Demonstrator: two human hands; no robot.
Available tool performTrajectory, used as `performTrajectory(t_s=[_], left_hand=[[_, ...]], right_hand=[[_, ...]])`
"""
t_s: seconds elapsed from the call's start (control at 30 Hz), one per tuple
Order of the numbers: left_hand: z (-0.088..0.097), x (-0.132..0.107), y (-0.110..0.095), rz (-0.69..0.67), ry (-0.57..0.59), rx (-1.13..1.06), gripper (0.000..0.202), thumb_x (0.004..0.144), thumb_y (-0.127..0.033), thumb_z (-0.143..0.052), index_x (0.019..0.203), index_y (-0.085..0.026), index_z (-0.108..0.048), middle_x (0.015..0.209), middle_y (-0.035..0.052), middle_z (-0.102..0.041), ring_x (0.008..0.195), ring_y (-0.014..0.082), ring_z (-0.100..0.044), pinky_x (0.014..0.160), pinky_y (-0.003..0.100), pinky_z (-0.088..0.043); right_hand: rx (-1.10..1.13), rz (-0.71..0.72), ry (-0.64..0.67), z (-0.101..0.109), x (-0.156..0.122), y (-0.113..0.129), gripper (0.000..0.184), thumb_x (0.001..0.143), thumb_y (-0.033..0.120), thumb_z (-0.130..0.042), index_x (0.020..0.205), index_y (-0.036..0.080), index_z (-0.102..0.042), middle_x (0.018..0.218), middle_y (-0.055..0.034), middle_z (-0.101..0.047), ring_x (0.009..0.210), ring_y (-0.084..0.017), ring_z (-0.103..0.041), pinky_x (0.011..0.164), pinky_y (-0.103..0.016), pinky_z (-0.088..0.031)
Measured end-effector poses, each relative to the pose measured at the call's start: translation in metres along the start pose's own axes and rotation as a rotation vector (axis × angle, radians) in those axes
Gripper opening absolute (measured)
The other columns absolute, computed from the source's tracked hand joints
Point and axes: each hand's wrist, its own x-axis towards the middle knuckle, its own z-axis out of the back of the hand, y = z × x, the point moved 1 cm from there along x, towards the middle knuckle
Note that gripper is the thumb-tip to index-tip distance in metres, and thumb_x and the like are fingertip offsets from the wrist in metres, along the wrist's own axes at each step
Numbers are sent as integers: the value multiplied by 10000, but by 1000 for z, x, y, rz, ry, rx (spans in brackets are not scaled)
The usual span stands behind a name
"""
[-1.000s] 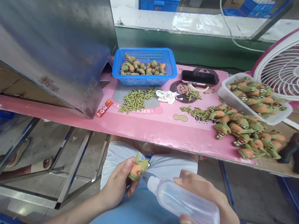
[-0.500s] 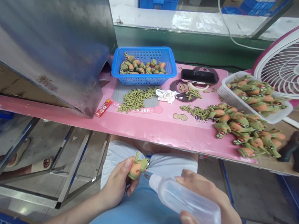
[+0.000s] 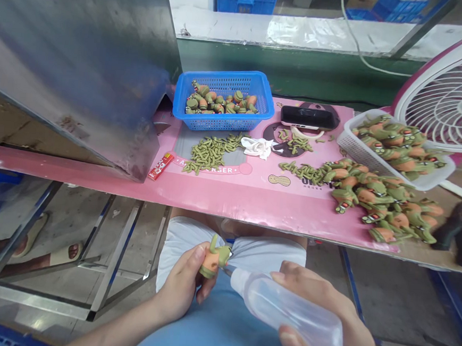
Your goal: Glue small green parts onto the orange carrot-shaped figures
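Observation:
Above my lap, my left hand (image 3: 185,276) pinches a small green and orange toy figure (image 3: 210,262) between thumb and fingers, with one thin green piece sticking up from it. My right hand (image 3: 320,308) is wrapped round a translucent squeeze bottle (image 3: 284,308), held tilted with its narrow tip pointing left. The tip lies right beside the figure; whether it touches cannot be made out. On the table ahead lie a heap of small green curved pieces (image 3: 210,153) and a pile of similar figures (image 3: 377,198).
A blue basket (image 3: 222,123) and a white basket (image 3: 361,148) hold more figures. Between them are a phone (image 3: 309,118) and a crumpled white tissue (image 3: 259,147). A metal box (image 3: 83,65) stands left, a fan (image 3: 456,100) right. Another person's foot (image 3: 68,253) shows below.
Both hands, the figure and the bottle keep nearly the same places. The whole view has shifted very slightly.

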Motion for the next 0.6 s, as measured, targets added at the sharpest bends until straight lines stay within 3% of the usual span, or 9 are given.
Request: performTrajectory(t_s=[0.1, 0.4, 0.6], left_hand=[[1, 0, 1, 5, 5, -2, 486, 829, -583, -355, 734, -147, -548, 393, -73, -355, 340, 80, -236, 367, 220, -187], [2, -1, 4, 9, 16, -5, 480, 837, -567, -354, 743, -142, -556, 396, -72, -361, 339, 80, -237, 371, 224, -188], [0, 0, 0, 11, 24, 7, 498, 824, -593, -354, 725, -144, -545, 396, -72, -352, 345, 82, -236, 374, 226, -190]], right_hand=[[-5, 55, -14, -1, 1, 1, 189, 896, 273, -404, 1027, 154, -471, 529, -30, -505, 421, -203, -520, 326, -314, -412], [84, 43, -35, -5, 4, 1, 181, 885, 261, -454, 1004, 130, -492, 525, -21, -491, 444, -200, -543, 337, -291, -413], [14, 56, -35, -5, 4, 2, 170, 888, 270, -450, 969, 129, -502, 499, -14, -488, 475, -207, -571, 361, -287, -439]])
